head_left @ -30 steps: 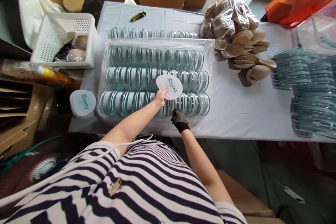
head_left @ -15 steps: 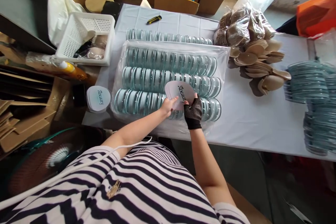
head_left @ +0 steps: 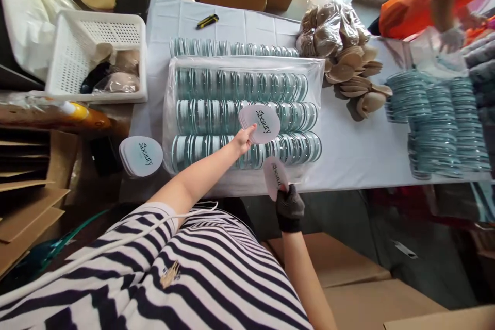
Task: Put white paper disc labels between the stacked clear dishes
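My bare left hand [head_left: 243, 138] grips a small stack of rounded white cards [head_left: 263, 125] printed "beauty", above the rows of clear plastic cases. In my right hand [head_left: 290, 207], which wears a black fingerless glove, is one such card [head_left: 274, 178], tilted, just off the table's front edge. Beneath the left hand, several rows of clear round cases [head_left: 240, 82] stand on edge in a tray wrapped in clear plastic [head_left: 167, 113]. Another pile of the printed cards [head_left: 142, 157] lies at the table's left front corner.
A white basket [head_left: 58, 56] with bagged beige pads stands at the left. A yellow-black cutter [head_left: 208, 21] lies at the back. Beige cups [head_left: 348, 62], some bagged, and stacked clear cases [head_left: 433, 134] are at the right. Another person's arm [head_left: 444, 7] reaches in there. Cardboard boxes [head_left: 328, 258] stand below.
My right hand has drawn one card away from the stack, down toward my body. The left hand keeps the rest. The view has shifted right, and another person's arm has appeared.
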Motion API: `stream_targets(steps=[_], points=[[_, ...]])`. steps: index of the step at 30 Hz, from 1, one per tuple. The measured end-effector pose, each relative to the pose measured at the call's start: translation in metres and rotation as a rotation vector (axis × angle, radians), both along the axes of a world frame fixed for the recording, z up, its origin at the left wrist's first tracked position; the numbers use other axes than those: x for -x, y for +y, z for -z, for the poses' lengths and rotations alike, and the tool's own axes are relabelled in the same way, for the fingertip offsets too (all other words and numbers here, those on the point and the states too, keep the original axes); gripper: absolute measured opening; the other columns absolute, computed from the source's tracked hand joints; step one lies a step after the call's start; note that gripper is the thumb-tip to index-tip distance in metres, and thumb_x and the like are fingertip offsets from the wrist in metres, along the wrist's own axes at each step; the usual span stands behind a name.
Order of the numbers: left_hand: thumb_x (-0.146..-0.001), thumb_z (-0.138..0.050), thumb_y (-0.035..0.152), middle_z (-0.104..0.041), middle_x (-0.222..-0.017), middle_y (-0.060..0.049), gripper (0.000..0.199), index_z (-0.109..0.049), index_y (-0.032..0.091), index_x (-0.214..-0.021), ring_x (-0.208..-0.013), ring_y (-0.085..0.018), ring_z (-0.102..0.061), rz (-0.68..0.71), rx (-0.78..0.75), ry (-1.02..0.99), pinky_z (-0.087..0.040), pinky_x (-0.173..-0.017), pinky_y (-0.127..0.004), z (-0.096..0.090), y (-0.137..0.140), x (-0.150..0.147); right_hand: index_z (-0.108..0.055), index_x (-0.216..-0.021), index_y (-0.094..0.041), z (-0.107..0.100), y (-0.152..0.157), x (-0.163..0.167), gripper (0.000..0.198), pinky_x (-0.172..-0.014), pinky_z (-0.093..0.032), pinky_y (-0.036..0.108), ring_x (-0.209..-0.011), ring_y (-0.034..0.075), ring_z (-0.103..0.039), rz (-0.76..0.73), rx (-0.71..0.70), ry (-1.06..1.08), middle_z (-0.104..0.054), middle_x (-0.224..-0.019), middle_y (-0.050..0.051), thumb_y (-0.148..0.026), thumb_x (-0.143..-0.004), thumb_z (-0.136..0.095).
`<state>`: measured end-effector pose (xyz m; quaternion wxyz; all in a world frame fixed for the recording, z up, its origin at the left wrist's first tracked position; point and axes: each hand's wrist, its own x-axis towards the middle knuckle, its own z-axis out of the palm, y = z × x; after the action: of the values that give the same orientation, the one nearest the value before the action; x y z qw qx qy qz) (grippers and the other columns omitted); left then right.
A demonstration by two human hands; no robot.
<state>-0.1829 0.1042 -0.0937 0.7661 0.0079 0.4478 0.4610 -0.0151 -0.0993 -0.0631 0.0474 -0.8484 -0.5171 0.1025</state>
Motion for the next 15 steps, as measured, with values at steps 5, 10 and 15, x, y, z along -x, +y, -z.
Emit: stream_targets(steps=[5, 10, 15], points=[[-0.088, -0.066, 0.017, -0.074, -0.112, -0.014, 0.028, -0.068, 0.011, -0.115, -0.106, -0.024, -0.071, -0.024, 0.046, 0.006, -0.055, -0.1, -0.041, 0.017, 0.002, -0.003, -0.058, -0.125, -0.016, 0.023, 0.037, 0.026, 0.035, -0.062, -0.032, 0.025, -0.076, 0.016, -0.06, -0.175, 0.236, -0.003, -0.069, -0.095, 0.009, -0.03, -0.099, -0.038], [-0.088, -0.066, 0.017, -0.075, -0.111, -0.014, 0.024, -0.069, 0.012, -0.111, -0.104, -0.025, -0.072, -0.04, 0.045, 0.008, -0.055, -0.1, -0.044, 0.02, 0.0, -0.003, -0.055, -0.122, -0.018, 0.007, 0.093, 0.026, 0.036, -0.064, -0.034, 0.027, -0.081, 0.02, -0.065, -0.232, 0.38, 0.03, -0.07, -0.096, 0.009, -0.04, -0.1, -0.036], [-0.087, -0.066, 0.014, -0.077, -0.1, -0.012, 0.022, -0.069, 0.011, -0.108, -0.101, -0.023, -0.073, -0.051, 0.036, -0.002, -0.055, -0.098, -0.042, 0.019, -0.001, -0.005, -0.061, -0.107, -0.019, 0.003, 0.091, 0.015, 0.024, -0.065, -0.035, 0.026, -0.085, 0.018, -0.065, -0.269, 0.355, 0.076, -0.07, -0.097, 0.007, -0.03, -0.099, -0.041]])
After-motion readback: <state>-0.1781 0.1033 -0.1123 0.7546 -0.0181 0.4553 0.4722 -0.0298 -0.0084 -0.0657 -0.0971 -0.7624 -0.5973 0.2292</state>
